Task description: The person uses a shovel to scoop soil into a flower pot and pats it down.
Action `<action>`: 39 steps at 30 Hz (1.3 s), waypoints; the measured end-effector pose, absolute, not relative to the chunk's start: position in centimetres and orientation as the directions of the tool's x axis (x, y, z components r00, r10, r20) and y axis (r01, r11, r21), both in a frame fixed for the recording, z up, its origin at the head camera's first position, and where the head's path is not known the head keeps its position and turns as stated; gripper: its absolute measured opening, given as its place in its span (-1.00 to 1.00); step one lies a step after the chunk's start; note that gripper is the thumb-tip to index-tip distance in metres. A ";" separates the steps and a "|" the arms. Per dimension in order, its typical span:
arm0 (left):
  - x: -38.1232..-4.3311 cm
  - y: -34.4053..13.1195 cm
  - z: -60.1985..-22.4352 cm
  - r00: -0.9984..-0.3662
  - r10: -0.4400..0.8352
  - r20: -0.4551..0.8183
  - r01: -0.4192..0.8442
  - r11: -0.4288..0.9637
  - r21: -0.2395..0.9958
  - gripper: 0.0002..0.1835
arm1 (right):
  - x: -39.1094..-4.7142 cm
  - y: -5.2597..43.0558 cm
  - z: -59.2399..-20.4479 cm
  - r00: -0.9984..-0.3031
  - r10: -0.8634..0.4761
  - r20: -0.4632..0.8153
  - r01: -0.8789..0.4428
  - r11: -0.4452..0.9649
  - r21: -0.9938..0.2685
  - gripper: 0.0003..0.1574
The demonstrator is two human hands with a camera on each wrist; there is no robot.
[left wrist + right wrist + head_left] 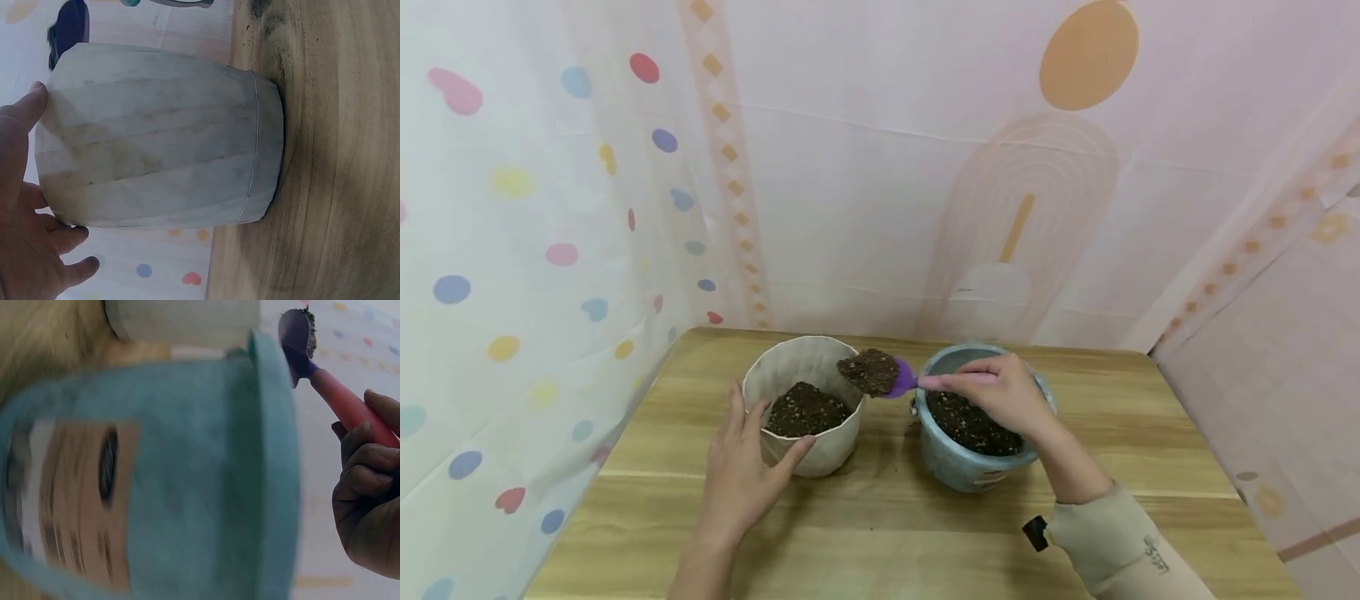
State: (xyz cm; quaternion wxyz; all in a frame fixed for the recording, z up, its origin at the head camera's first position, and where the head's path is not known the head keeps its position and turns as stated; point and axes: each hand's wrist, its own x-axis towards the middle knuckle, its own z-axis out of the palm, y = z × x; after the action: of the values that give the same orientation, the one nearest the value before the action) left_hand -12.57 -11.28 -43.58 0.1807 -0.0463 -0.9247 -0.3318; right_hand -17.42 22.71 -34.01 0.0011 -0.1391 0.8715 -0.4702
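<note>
A cream pot [805, 404] with dark soil inside stands on the wooden table [880, 533]. My left hand [741, 467] cups its near side, thumb and fingers spread against the wall; the left wrist view shows the cream pot [162, 137] close up beside my left hand [28, 206]. My right hand [1000, 387] grips the pink handle of a purple scoop [904, 379] heaped with soil [868, 371], held above the cream pot's right rim. Below that hand stands a blue pot [970, 454] with soil. In the right wrist view the scoop [312, 353] rises past the blue pot [156, 475].
Patterned cloth walls close in the table at the back, left and right. Bare wood lies in front of the pots and at the far right [1150, 417]. A little spilled soil darkens the table by the cream pot's base [269, 25].
</note>
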 end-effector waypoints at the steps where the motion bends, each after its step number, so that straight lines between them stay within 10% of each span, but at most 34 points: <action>1: -12.5 -11.3 -43.6 -0.930 -0.037 0.365 0.204 0.775 0.599 -0.11 | -17.6 22.1 -34.2 -0.960 -0.254 0.120 -0.239 0.512 -0.825 -0.66; 23: -12.5 -10.9 -43.5 -0.934 -0.033 0.357 0.203 0.771 0.603 -0.08 | -20.4 11.3 -35.9 -0.886 -0.425 0.185 -0.451 0.696 -0.559 -0.62; 39: -12.5 -11.1 -43.3 -0.922 -0.027 0.386 0.220 0.784 0.580 -0.10 | -19.7 13.0 -33.4 -0.747 -0.593 0.300 -0.659 0.719 -0.220 -0.80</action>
State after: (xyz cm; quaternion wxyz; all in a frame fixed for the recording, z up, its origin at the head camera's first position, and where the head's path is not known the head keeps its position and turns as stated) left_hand -12.53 -11.07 -43.35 0.1902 -0.0522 -0.9251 -0.3244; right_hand -19.68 13.00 -33.38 -0.1043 -0.3400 0.9212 -0.1580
